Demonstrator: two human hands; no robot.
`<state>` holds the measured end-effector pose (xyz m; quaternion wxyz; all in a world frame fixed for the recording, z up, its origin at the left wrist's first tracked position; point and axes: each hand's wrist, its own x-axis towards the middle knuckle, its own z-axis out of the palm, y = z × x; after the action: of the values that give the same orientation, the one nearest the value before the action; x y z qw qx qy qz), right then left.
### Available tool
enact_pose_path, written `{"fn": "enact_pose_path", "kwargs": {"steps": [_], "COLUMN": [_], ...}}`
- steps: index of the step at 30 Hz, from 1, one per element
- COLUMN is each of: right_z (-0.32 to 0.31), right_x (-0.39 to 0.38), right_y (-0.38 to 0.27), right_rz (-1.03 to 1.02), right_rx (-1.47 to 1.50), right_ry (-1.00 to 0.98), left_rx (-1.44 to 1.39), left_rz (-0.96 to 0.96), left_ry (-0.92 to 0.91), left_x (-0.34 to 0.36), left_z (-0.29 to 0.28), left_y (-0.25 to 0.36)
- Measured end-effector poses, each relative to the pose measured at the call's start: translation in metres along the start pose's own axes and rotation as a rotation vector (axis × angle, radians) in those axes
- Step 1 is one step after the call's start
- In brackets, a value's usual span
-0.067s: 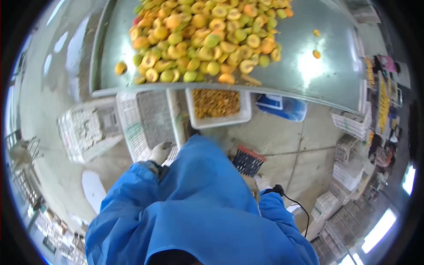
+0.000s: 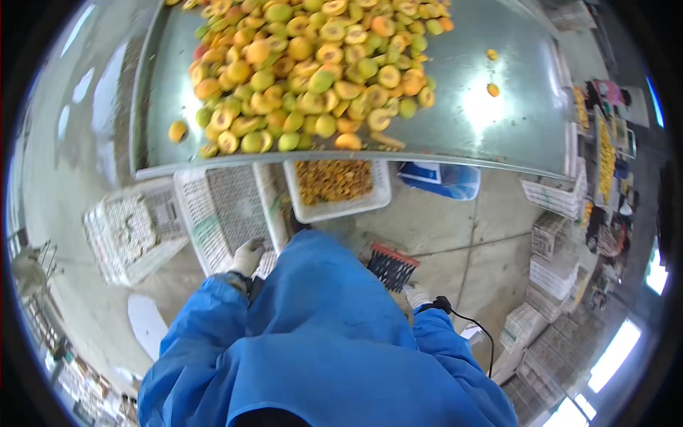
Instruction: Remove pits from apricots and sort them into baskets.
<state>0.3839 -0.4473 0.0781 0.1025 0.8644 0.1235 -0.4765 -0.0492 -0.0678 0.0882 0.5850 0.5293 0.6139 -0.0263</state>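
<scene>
My left hand, in a pale glove, hangs over a white perforated crate, its fingers loosely bent. My right hand, also gloved, is low at the lower corner of a dark perforated item with a red rim; its fingers are too small to make out. Above both, a metal sorting table bears a heap of halved yellow and green fruit. A white bin of brownish pieces stands under the table's near edge.
A blue container sits beside the bin. White crates stand at the left, with more stacked crates along the right. Concrete floor lies between. Farther right are long trays of yellow fruit. A black cable loops from my right wrist.
The table and fruit sit lower and farther left in view as the camera shifts. Both hands appear slightly left of where they were, the left one also lower.
</scene>
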Motion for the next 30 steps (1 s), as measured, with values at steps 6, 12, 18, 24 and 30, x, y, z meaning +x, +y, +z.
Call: {"fn": "enact_pose_path", "kwargs": {"steps": [6, 12, 18, 24, 30], "right_z": [-0.054, -0.150, -0.376, -0.568, -0.553], "right_x": [0.017, 0.070, 0.178, 0.350, 0.428], "right_y": [-0.065, -0.100, -0.228, -0.312, -0.366], "right_rz": [0.050, -0.210, -0.689, -0.584, -0.650], "right_rx": [-0.120, 0.114, 0.071, 0.083, 0.394], "right_ry": [-0.035, 0.495, 0.915, 1.087, 0.652], "left_rx": [-0.088, -0.135, -0.121, -0.377, -0.352], "left_rz": [-0.013, 0.046, -0.171, -0.547, -0.874], "left_ry": [0.025, 0.099, 0.288, 0.391, 0.326], "left_x": [0.044, 0.062, 0.043, -0.009, -0.071], "left_z": [-0.005, 0.017, 0.034, 0.108, 0.219], "left_y": [-0.016, -0.025, -0.102, -0.135, -0.134]}}
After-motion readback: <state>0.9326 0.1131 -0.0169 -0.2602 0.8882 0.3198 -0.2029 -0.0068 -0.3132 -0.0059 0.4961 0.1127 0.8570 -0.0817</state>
